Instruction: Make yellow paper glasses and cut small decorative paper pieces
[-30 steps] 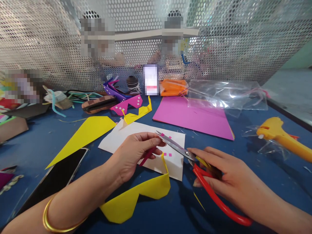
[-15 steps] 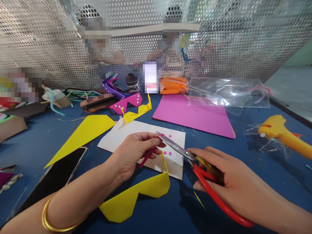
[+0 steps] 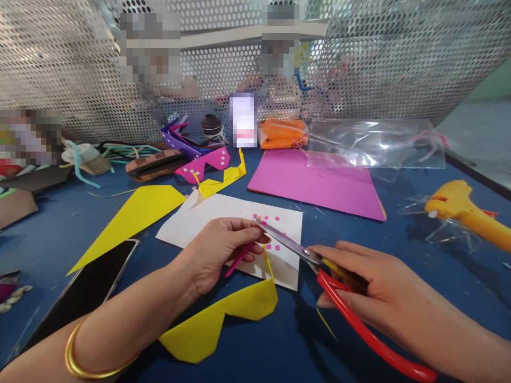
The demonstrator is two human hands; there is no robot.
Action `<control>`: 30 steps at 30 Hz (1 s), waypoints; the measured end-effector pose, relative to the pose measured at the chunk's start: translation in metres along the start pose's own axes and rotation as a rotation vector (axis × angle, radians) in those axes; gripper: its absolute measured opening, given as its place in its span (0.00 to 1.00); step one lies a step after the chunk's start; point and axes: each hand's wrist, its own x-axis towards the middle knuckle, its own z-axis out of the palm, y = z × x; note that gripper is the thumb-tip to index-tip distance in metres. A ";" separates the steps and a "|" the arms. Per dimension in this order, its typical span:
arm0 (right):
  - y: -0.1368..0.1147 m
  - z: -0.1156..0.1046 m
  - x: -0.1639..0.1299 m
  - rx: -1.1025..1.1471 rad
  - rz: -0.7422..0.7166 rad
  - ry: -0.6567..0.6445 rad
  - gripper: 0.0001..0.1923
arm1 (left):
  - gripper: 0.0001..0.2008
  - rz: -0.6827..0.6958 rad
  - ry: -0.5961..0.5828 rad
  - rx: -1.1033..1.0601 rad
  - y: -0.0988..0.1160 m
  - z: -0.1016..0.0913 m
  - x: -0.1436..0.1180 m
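Pink strip sits pinched in my left hand, held low over the white sheet so the snipped pink squares land there. My right hand grips the red-handled scissors, blades nearly closed at the strip's tip. Yellow paper glasses lie just beneath on the blue table, beside a phone.

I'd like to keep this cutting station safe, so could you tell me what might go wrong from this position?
1. The scissors blades meet the pink strip right at the left hand fingertips, so a snip could nick a finger.
2. The tiny pink squares lie loose on the white paper; a brush of either hand might scatter them.
3. The phone lies close beside the left forearm, which might knock it.
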 end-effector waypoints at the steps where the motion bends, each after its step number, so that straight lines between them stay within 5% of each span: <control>1: 0.001 0.000 0.000 -0.001 -0.004 0.005 0.09 | 0.05 -0.006 -0.004 -0.005 0.000 0.000 0.000; 14: 0.001 0.000 0.002 0.016 0.026 -0.012 0.08 | 0.06 -0.021 -0.005 -0.009 -0.001 0.000 0.001; 23: 0.007 0.002 0.004 0.091 0.079 0.203 0.21 | 0.03 0.101 0.053 -0.030 0.009 -0.006 0.000; 30: 0.000 0.001 0.002 0.072 0.101 0.095 0.26 | 0.03 0.124 0.041 -0.028 0.008 -0.006 -0.002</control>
